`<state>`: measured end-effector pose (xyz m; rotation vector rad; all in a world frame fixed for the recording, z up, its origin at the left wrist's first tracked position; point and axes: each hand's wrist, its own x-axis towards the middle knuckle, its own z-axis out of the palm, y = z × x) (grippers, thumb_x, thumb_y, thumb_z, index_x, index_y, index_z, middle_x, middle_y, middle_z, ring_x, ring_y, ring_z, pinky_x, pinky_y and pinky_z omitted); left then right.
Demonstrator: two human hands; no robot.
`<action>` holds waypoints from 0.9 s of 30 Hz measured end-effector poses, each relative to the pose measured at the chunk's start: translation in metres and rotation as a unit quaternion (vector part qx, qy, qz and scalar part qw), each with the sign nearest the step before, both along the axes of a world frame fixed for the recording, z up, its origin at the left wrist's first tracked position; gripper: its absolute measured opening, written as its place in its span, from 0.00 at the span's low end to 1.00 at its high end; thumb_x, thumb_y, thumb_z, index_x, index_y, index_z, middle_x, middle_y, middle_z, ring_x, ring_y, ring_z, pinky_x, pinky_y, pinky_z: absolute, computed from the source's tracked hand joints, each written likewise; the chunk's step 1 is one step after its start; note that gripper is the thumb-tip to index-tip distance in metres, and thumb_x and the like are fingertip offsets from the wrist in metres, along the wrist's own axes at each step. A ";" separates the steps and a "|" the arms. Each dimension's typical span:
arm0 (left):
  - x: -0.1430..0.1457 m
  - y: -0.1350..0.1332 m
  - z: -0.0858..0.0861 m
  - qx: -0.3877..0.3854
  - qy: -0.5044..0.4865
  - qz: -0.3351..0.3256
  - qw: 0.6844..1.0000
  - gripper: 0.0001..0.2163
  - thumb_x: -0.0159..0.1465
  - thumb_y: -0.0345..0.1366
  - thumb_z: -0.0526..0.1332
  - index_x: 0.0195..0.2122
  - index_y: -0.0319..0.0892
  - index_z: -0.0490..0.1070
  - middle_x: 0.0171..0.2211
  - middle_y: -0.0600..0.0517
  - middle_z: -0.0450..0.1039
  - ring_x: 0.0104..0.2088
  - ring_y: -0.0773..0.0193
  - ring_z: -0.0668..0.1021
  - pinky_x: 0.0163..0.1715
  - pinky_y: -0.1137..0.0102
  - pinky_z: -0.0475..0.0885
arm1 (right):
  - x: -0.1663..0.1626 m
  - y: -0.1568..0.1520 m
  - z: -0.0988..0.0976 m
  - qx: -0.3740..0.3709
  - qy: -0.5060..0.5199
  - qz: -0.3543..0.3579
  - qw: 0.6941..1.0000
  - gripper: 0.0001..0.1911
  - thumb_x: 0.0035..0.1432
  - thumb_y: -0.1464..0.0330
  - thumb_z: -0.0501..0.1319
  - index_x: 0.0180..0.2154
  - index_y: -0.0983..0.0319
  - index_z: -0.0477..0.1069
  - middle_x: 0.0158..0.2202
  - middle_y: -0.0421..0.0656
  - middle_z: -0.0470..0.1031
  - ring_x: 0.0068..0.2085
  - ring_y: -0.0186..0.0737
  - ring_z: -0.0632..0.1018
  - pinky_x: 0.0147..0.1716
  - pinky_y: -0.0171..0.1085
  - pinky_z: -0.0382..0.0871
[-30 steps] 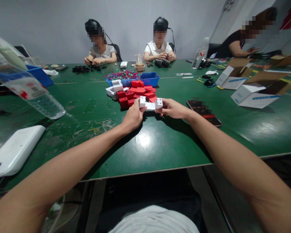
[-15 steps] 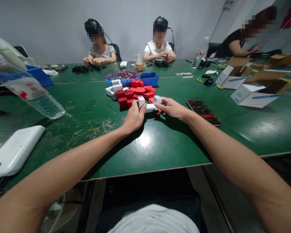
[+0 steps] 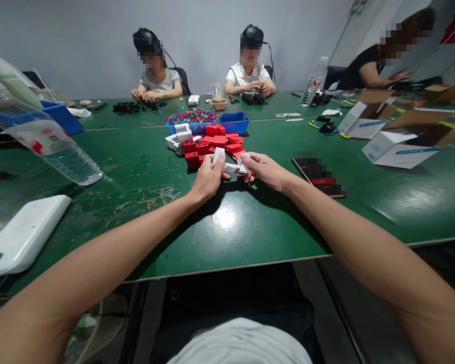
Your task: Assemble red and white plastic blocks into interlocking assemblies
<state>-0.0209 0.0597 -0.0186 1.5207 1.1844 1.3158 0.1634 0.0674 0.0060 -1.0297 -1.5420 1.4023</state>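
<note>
Between my two hands is a white U-shaped plastic part [image 3: 232, 168], held tilted just above the green table [image 3: 227, 242]. My left hand [image 3: 209, 176] is closed on its left upright, thumb on the near face. The right end is pinched by my right hand [image 3: 263, 169], whose fingers partly cover it. Right behind the hands lies a pile of red plastic blocks [image 3: 202, 147], with white plastic parts [image 3: 182, 133] of a similar kind at its left.
A blue tray [image 3: 235, 124] of coloured wires stands behind the pile. To the right lie a phone [image 3: 318, 178] and open white boxes [image 3: 402, 149]. A plastic bottle [image 3: 68, 156] and a white device [image 3: 26, 232] are at left. Co-workers [image 3: 159, 83] sit across the table.
The white part has tipped in my hands, its uprights now slanting instead of standing straight. Both hands have turned slightly with it; the pile stays as it was.
</note>
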 end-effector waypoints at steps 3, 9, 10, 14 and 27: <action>0.001 -0.001 -0.002 0.014 0.011 -0.031 0.999 0.20 0.64 0.49 0.63 0.47 0.40 0.61 0.44 0.44 0.76 0.33 0.64 0.81 0.34 0.67 0.77 | -0.001 0.001 -0.002 0.002 0.003 -0.023 1.000 0.21 0.58 0.50 0.66 0.36 0.62 0.69 0.23 0.36 0.73 0.19 0.28 0.72 0.17 0.28 0.62; -0.001 -0.002 -0.006 0.043 0.034 -0.071 0.996 0.24 0.64 0.48 0.64 0.54 0.39 0.59 0.48 0.42 0.75 0.39 0.61 0.81 0.38 0.66 0.77 | -0.001 0.004 -0.003 -0.006 0.016 -0.040 0.999 0.20 0.61 0.51 0.63 0.35 0.62 0.68 0.22 0.36 0.71 0.18 0.28 0.70 0.16 0.28 0.62; -0.001 -0.002 -0.006 0.043 0.033 -0.072 0.996 0.24 0.64 0.48 0.64 0.54 0.40 0.58 0.48 0.42 0.75 0.39 0.61 0.81 0.37 0.66 0.78 | -0.002 0.004 -0.003 -0.006 0.017 -0.043 0.999 0.20 0.61 0.51 0.63 0.34 0.62 0.68 0.22 0.36 0.71 0.18 0.28 0.70 0.16 0.28 0.62; 0.000 -0.001 -0.005 0.032 0.022 -0.068 0.997 0.23 0.64 0.47 0.63 0.52 0.40 0.58 0.50 0.41 0.74 0.39 0.62 0.81 0.36 0.68 0.78 | -0.003 0.000 -0.001 0.001 0.020 -0.050 0.999 0.21 0.59 0.50 0.64 0.36 0.62 0.69 0.23 0.37 0.72 0.19 0.28 0.70 0.16 0.29 0.61; -0.003 -0.004 -0.003 0.106 0.071 0.002 0.992 0.29 0.56 0.53 0.69 0.49 0.41 0.60 0.45 0.46 0.76 0.42 0.59 0.80 0.42 0.64 0.75 | 0.001 -0.003 0.001 0.094 -0.077 0.009 0.993 0.22 0.40 0.70 0.73 0.38 0.63 0.69 0.28 0.36 0.73 0.27 0.32 0.72 0.25 0.31 0.66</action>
